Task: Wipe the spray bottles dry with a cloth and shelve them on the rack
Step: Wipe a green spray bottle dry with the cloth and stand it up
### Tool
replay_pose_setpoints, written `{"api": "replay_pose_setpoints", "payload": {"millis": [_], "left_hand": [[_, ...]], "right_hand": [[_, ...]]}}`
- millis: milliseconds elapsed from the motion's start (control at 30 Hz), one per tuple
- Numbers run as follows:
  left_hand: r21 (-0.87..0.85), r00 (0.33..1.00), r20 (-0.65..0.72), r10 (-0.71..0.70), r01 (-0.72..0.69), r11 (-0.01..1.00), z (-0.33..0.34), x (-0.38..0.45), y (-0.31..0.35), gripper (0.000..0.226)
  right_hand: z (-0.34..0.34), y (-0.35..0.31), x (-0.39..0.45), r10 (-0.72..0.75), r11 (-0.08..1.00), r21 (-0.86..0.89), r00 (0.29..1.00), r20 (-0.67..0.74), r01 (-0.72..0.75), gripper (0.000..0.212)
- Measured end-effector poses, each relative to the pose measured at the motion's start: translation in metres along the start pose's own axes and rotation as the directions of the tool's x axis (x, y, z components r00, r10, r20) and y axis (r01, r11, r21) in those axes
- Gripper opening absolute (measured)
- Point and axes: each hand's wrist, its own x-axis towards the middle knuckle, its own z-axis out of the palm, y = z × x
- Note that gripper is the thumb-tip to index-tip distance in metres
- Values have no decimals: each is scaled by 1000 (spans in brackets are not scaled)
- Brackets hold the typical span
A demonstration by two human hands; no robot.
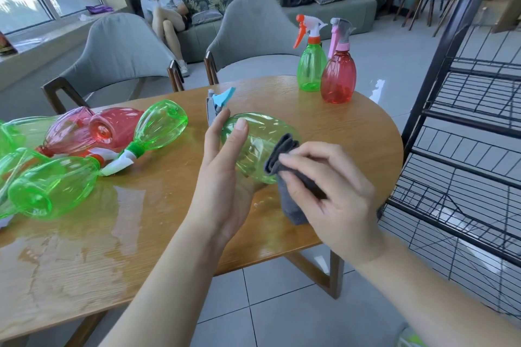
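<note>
Left hand (225, 175) cradles clear green plastic spray bottle (253, 146), fingers curled round, tilted for access; right hand (329, 186) pinches folded grey cloth (284, 175) against its side, wiping.

Heap of green and red plastic spray bottles (84, 149) lies on its sides at left of the round wooden worktop (158, 234), w/ two upright ones, green spray bottle (311, 67) left of and touching red spray bottle (338, 77), at far right edge. Black wire rack (462, 155) stands right of worktop; two grey padded chairs (118, 51) behind it.
</note>
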Motion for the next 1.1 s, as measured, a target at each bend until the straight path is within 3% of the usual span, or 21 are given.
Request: {"api": "replay_pose_setpoints", "payload": {"millis": [100,233,533,700,867,1100], "left_hand": [[1,998,-59,-17,17,1000,5,-1,-5,57],[-58,998,-58,-14,11,998,8,0,-9,56],[-68,998,-60,19,-23,997,2,2,-14,54],[-47,986,-163,27,-35,998,-3,1,-13,54],[-51,987,-153,43,-51,997,-4,-1,-8,63],[-51,995,-101,-1,-4,999,3,-8,-15,57]], "right_hand": [[6,-3,-4,-82,996,-21,996,43,83,14],[7,0,3,-75,996,-57,997,-6,74,15],[0,12,8,99,983,-141,989,-107,-114,12],[7,8,-2,209,976,-62,978,-2,-209,11],[9,2,-1,232,969,80,971,59,-236,12],[6,5,1,205,979,23,975,-89,-203,11]]}}
